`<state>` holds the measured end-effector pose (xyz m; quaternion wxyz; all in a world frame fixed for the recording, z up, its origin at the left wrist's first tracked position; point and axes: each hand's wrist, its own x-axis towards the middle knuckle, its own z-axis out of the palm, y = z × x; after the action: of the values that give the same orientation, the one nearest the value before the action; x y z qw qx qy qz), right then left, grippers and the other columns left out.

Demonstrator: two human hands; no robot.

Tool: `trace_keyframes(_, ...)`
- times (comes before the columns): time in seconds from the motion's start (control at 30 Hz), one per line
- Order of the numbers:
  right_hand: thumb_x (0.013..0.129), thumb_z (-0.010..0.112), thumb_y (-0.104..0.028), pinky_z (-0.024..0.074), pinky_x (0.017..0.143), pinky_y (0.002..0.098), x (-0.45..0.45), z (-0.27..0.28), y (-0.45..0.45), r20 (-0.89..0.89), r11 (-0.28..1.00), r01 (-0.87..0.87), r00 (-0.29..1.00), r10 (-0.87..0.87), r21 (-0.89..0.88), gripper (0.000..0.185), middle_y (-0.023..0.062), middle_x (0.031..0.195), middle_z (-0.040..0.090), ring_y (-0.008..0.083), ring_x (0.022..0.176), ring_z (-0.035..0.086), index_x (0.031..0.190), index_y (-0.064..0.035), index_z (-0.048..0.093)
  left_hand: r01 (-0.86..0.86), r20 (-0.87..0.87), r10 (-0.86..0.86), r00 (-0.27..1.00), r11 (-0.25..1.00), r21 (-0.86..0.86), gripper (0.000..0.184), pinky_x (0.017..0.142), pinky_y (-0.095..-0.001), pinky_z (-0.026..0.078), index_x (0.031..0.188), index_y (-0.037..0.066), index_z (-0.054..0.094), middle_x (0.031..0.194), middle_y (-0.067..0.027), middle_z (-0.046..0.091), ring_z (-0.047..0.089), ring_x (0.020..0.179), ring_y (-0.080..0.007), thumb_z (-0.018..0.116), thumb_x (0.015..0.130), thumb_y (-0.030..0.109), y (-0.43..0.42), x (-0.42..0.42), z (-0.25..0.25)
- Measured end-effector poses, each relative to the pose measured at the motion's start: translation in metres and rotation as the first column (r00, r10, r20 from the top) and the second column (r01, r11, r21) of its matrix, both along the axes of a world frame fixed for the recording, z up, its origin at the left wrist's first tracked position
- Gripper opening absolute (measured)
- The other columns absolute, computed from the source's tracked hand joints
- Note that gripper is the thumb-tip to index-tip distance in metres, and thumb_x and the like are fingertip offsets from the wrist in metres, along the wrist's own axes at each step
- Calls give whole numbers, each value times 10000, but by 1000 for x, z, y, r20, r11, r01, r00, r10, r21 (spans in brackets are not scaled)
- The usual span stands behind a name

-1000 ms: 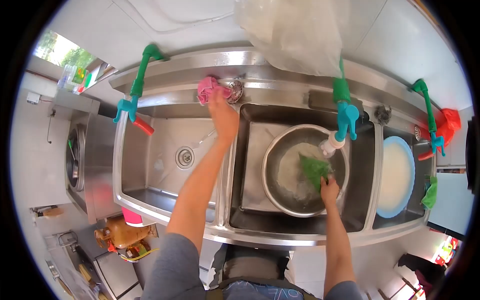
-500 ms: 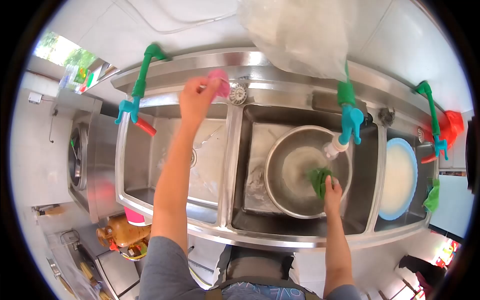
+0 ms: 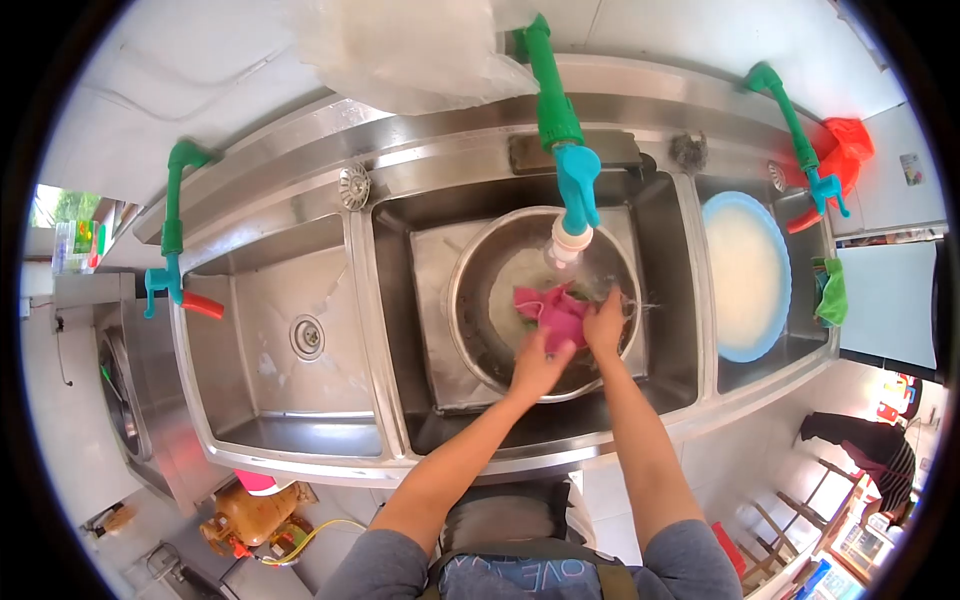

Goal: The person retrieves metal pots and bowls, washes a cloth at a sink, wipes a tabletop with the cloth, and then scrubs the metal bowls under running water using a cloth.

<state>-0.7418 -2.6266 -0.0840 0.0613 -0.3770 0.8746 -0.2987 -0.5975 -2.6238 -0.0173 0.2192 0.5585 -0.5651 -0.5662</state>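
A pink cloth (image 3: pixel 562 318) is bunched over the steel basin (image 3: pixel 468 352) in the middle sink. My left hand (image 3: pixel 541 366) grips its lower edge. At the cloth's right side is my right hand (image 3: pixel 604 326), fingers curled in. Bits of a green cloth (image 3: pixel 578 295) peek out beside the pink one, by my right fingers; most of it is covered. Right above hangs the teal tap (image 3: pixel 577 190) with its white nozzle (image 3: pixel 570 243). Water splashes around my right hand. Cloudy liquid shows in the basin.
The left sink (image 3: pixel 265 330) has a drain. A blue-rimmed tub (image 3: pixel 742 275) with whitish contents sits in the right sink, near a green rag (image 3: pixel 829 291) on the edge. A drain strainer (image 3: pixel 354 186) and a scouring pad (image 3: pixel 688 151) lie on the back ledge.
My left hand came down from above the left sink with the pink cloth into the basin, meeting my right hand and the green cloth. The view swung right; splashing now shows.
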Motion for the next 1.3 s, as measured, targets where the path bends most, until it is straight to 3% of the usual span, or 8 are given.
trace_keyframes(0.17,809,507,-177,466,637,462,59,26,1,200,905,-424,890,409,35,274,195,951,555,391,725,566,1073,-104,500,87,-357,684,636,396,914,497,869,-406,406,1088,106,530,1129,-92,522,482,1059,-259,550,792,505,-58,5,-35)
trace_keyframes(0.33,774,600,-185,462,526,340,94,94,2,-112,626,-732,669,735,-268,152,107,757,553,266,613,565,897,-103,568,4,-461,516,722,663,748,211,666,-320,468,888,89,567,796,-48,592,572,767,-176,528,836,290,-54,15,-24)
trace_keyframes(0.53,835,494,-293,461,607,437,23,34,-36,96,849,-407,912,399,337,254,143,787,577,320,763,567,797,-46,538,-140,-187,252,949,872,469,215,738,-252,409,942,10,562,894,-41,580,540,799,-133,506,855,199,-46,-1,-21)
trace_keyframes(0.67,813,529,-362,419,713,450,7,-25,-18,-357,995,12,934,25,101,350,190,832,558,367,773,532,877,-19,536,-274,-195,543,817,663,697,310,813,-303,388,1016,37,519,994,-51,557,519,889,-174,540,850,298,-42,13,-25)
trace_keyframes(0.73,806,550,-321,429,705,454,21,-11,-8,351,878,-436,868,352,198,357,206,907,543,379,833,535,1016,-35,505,-217,-177,670,721,461,860,376,906,-356,369,1104,81,481,1046,-44,545,511,989,-203,553,842,339,-54,23,-21)
trace_keyframes(0.9,805,569,-236,452,590,404,108,112,-5,314,740,-607,670,673,-289,191,167,769,560,345,690,560,843,-50,554,99,-491,613,619,560,823,260,683,-304,435,933,84,538,850,-24,553,532,755,-161,563,835,323,-58,34,-51)
trace_keyframes(1.2,835,510,-328,464,641,424,9,-12,-33,-78,843,-408,884,460,349,298,210,838,582,349,761,578,839,-34,561,-195,-270,324,907,890,412,283,733,-257,418,894,37,541,833,-27,556,525,787,-128,577,823,309,-24,11,-56)
trace_keyframes(1.3,834,512,-338,449,713,427,19,-18,-15,-355,965,-173,905,235,197,342,214,904,580,348,836,565,959,-24,564,-340,-34,570,821,537,772,329,826,-280,402,927,57,550,881,-47,574,531,858,-143,589,809,361,-44,39,-34)
